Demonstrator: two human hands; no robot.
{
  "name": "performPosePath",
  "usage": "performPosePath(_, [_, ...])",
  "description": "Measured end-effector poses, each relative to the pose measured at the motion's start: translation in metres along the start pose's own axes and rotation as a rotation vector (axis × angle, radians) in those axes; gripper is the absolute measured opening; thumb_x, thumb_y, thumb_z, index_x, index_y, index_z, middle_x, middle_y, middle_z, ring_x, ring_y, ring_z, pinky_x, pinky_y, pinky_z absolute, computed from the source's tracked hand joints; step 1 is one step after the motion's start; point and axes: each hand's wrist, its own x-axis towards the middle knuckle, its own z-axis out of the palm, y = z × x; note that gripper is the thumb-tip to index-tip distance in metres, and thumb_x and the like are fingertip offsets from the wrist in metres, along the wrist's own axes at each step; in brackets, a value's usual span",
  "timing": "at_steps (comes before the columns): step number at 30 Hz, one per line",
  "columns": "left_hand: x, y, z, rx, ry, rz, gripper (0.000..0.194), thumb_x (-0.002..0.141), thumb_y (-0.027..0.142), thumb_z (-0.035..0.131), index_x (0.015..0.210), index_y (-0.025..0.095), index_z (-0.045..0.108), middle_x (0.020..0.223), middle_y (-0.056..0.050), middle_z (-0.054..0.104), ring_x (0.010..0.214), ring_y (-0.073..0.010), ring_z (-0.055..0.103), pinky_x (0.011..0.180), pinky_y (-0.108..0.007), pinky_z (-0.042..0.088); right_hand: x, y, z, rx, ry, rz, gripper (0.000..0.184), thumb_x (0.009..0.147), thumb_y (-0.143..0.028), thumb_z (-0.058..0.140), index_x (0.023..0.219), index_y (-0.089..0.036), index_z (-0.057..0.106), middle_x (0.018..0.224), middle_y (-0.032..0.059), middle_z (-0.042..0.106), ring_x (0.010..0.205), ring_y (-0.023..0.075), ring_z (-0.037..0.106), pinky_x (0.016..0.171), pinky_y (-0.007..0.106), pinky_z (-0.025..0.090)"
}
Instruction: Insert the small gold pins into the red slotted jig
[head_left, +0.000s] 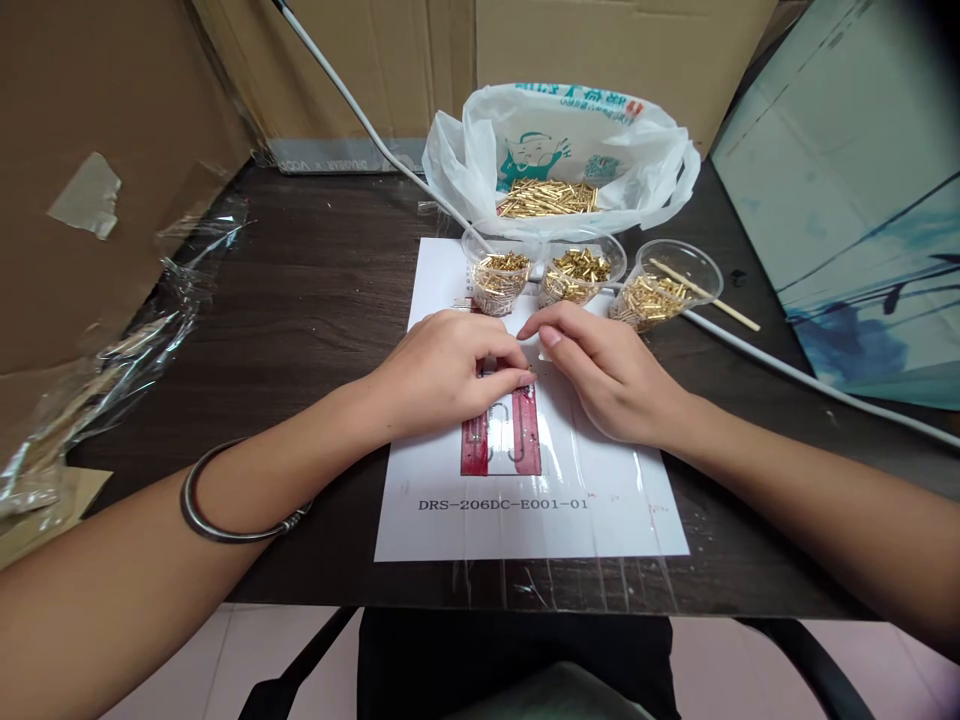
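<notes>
My left hand [442,370] is lying over the red card [528,445], which is pointing away from me. Both grips are nearly pinching — I can't tell if they're holding anything. The middle cup [619,267] is sitting past my right hand [622,385].

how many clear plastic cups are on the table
3 in view: the left cup, the middle cup and the right cup, in a row in front of the white plastic bag.

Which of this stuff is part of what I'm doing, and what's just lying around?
Seems part of the work:
sheet
red-striped panel, partly under your left hand
left cup, middle cup, right cup, holding brass-coloured bits
bag, holding similar bits
stick, possibly

Seems just lying about:
cable
plastic film
</notes>
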Motion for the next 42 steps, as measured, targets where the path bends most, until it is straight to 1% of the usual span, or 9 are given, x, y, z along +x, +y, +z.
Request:
performPosePath(4, [-0.0007, 0.0003, -0.0003, 0.003, -0.001, 0.01, 0.012, 0.083, 0.025, 0.063, 0.077, 0.019, 0.072, 0.075, 0.0, 0.067, 0.07, -0.0126, 0.058, 0.066, -0.026, 0.042, -0.0006, -0.0013, -0.0016, -0.001, -0.027, 0.02, 0.028, 0.096, -0.034, 0.037, 0.08, -0.017, 0.052, 0.075, 0.0013, 0.054, 0.07, 0.0135, 0.049, 0.066, 0.028, 0.035])
performPosePath(7, [-0.0006, 0.0008, -0.001, -0.002, -0.003, -0.008, 0.012, 0.083, 0.025, 0.063, 0.079, 0.019, 0.073, 0.076, 0.0, 0.068, 0.07, -0.0124, 0.058, 0.066, -0.026, 0.041, -0.0012, -0.0017, -0.0034, -0.037, -0.046, 0.017, 0.012, 0.083, -0.026, 0.049, 0.087, -0.016, 0.054, 0.077, 0.002, 0.055, 0.071, 0.0152, 0.048, 0.066, 0.029, 0.035])
performPosePath(10, [-0.0005, 0.001, -0.0012, -0.01, 0.001, -0.013, 0.012, 0.082, 0.026, 0.064, 0.079, 0.019, 0.074, 0.075, 0.0, 0.068, 0.071, -0.0123, 0.058, 0.066, -0.026, 0.041, -0.0006, -0.0016, -0.0048, -0.087, -0.07, 0.031, 0.019, 0.075, -0.02, 0.05, 0.091, -0.015, 0.059, 0.079, 0.003, 0.057, 0.072, 0.0165, 0.048, 0.066, 0.029, 0.034])
performPosePath(14, [-0.0006, -0.0001, -0.0003, -0.004, 0.009, -0.003, 0.012, 0.082, 0.026, 0.065, 0.078, 0.019, 0.073, 0.075, 0.001, 0.068, 0.07, -0.012, 0.058, 0.065, -0.026, 0.041, 0.0008, -0.0005, -0.0045, -0.092, -0.077, 0.017, 0.018, 0.085, -0.023, 0.043, 0.083, -0.014, 0.058, 0.079, 0.0048, 0.057, 0.075, 0.0174, 0.05, 0.069, 0.031, 0.034])
performPosePath(22, [-0.0003, -0.0009, 0.0002, -0.003, 0.012, 0.015, 0.012, 0.082, 0.024, 0.064, 0.077, 0.019, 0.073, 0.073, 0.001, 0.067, 0.068, -0.0109, 0.057, 0.065, -0.025, 0.04, -0.0005, -0.0007, -0.0028, -0.068, -0.095, -0.031, 0.03, 0.094, -0.036, 0.035, 0.069, -0.019, 0.036, 0.068, 0.0006, 0.043, 0.064, 0.0144, 0.039, 0.064, 0.031, 0.028])
performPosePath(26, [-0.0001, -0.0005, -0.0006, -0.001, 0.01, 0.002, 0.012, 0.082, 0.026, 0.065, 0.077, 0.019, 0.073, 0.074, 0.001, 0.067, 0.069, -0.0114, 0.057, 0.065, -0.026, 0.041, -0.0009, -0.001, -0.0022, -0.069, -0.111, -0.061, 0.03, 0.097, -0.028, 0.025, 0.068, -0.021, 0.031, 0.067, 0.0008, 0.041, 0.064, 0.0152, 0.037, 0.066, 0.032, 0.028])
performPosePath(31, [-0.0001, 0.0001, -0.0012, 0.007, -0.003, 0.012, 0.012, 0.082, 0.025, 0.064, 0.077, 0.018, 0.073, 0.074, 0.001, 0.068, 0.069, -0.0116, 0.058, 0.066, -0.026, 0.042, -0.0003, 0.0011, 0.001, -0.167, -0.133, -0.073, 0.024, 0.095, -0.026, 0.029, 0.072, -0.02, 0.036, 0.072, 0.0029, 0.045, 0.069, 0.0169, 0.039, 0.069, 0.033, 0.029])
performPosePath(36, [-0.0004, 0.0, -0.0006, 0.02, 0.006, 0.019, 0.012, 0.082, 0.024, 0.064, 0.076, 0.017, 0.072, 0.073, 0.001, 0.068, 0.069, -0.0117, 0.058, 0.066, -0.026, 0.042, 0.0, 0.0033, 0.0016, -0.227, -0.169, -0.096, 0.029, 0.097, -0.032, 0.025, 0.075, -0.019, 0.038, 0.075, 0.0035, 0.045, 0.071, 0.0175, 0.038, 0.07, 0.035, 0.03])
performPosePath(42, [0.0008, 0.0008, -0.0009, 0.032, -0.006, 0.024, 0.014, 0.082, 0.023, 0.062, 0.074, 0.018, 0.071, 0.073, 0.0, 0.068, 0.07, -0.0125, 0.058, 0.067, -0.026, 0.042, 0.0001, 0.003, 0.0004, -0.3, -0.19, -0.161, 0.024, 0.096, -0.028, 0.028, 0.079, -0.018, 0.042, 0.078, 0.0035, 0.044, 0.072, 0.0175, 0.039, 0.069, 0.035, 0.03])
